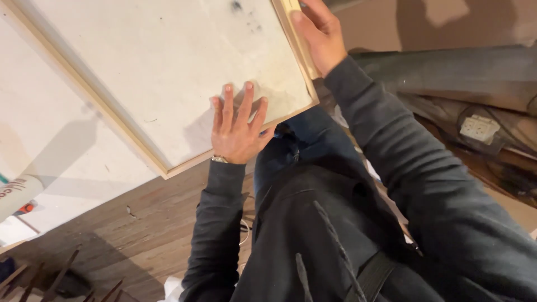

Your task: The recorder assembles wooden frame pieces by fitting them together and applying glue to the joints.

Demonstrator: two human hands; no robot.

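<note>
Wooden floor (140, 223), framed panel (168, 72) cropped, fingertips hidden

Two hands on a framed white panel, seen from above

The left hand (238, 131) lies flat, fingers (227, 106) spread, on the white face of the framed panel (168, 72) near its lower corner, a metal watch band (220, 160) at the wrist. The right hand (320, 34) grips the panel's pale wooden edge (299, 39) on the far side, thumb on the frame. Both arms wear dark sleeves (212, 223). Beneath the panel lies a white sheet (61, 151) over a brown wooden floor (151, 223). At right, a white socket block (479, 128) sits among dark cables, near a grey roll (447, 70).
</note>
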